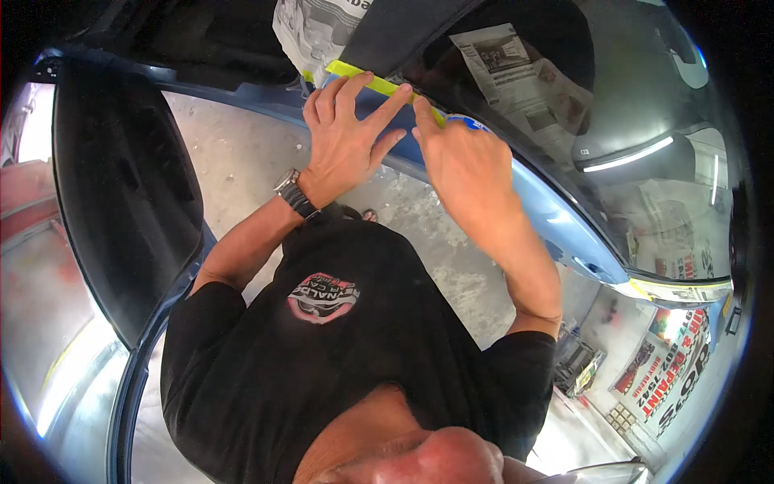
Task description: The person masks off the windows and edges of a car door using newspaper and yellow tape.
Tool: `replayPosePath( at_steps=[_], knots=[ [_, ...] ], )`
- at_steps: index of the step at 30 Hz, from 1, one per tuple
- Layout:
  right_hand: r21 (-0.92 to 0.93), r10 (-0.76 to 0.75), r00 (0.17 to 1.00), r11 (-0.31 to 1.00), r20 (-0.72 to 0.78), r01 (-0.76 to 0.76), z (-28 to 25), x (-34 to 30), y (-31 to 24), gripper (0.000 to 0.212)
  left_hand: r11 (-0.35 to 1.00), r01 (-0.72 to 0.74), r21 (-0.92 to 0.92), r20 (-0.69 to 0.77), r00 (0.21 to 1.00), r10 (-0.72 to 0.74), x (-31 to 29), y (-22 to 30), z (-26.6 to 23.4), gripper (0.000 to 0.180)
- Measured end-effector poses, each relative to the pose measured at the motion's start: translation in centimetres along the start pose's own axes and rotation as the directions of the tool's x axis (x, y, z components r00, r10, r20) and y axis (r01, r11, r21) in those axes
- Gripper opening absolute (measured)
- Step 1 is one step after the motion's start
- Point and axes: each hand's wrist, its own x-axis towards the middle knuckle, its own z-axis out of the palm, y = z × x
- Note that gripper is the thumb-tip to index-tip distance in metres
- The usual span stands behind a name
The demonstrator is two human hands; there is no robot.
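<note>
My left hand [347, 133] lies with its fingers spread along a strip of yellow-green masking tape [387, 84]. Its fingertips press the strip against the edge of a blue car body [266, 101], beside the window. Close to its right, my right hand [468, 157] is closed around a roll of masking tape [468, 123]. Most of the roll is hidden under that hand; its blue inner ring shows at the knuckles. The right index finger reaches onto the tape near the left index fingertip. Crumpled newspaper [316, 36] hangs just above the strip's left end.
An open car door with a black inner panel [125, 202] stands to my left. Dark window glass [637, 161] stretches along the right, showing newspaper [516, 73] and lamp reflections. Below lies a stained grey floor [234, 153]. A printed banner [665, 371] is at the lower right.
</note>
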Motion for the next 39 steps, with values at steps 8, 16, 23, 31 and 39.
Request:
replayPosePath(
  at_steps=[8, 16, 23, 31, 39],
  knots=[
    [-0.044, -0.025, 0.999, 0.999, -0.034, 0.023, 1.5, -2.0, -1.9, 0.055, 0.998, 0.001, 0.058, -0.016, 1.0, 0.0, -0.1, -0.1, 0.0, 0.061],
    [0.316, -0.152, 0.988, 0.939, 0.037, 0.132, 0.1, -7.6, -2.5, 0.047, 0.995, -0.018, 0.098, -0.001, 1.0, 0.018, 0.2, 0.4, -0.6, 0.063],
    [0.544, 0.154, 0.984, 0.82, 0.091, -0.179, 2.7, -10.1, -3.1, 0.025, 0.992, -0.074, 0.106, -0.359, 0.927, 0.108, 3.9, -3.9, -0.9, 0.084],
    [0.613, 0.311, 0.944, 0.726, 0.112, -0.312, 5.5, -13.0, -2.9, 0.027, 0.937, -0.267, 0.227, -0.308, 0.893, 0.329, 6.9, -5.3, -1.9, 0.101],
    [0.719, 0.291, 0.956, 0.673, -0.04, -0.174, 5.3, -10.4, -4.2, 0.024, 0.966, -0.189, 0.174, -0.401, 0.883, 0.245, 6.3, -5.1, -0.9, 0.103]
  ],
)
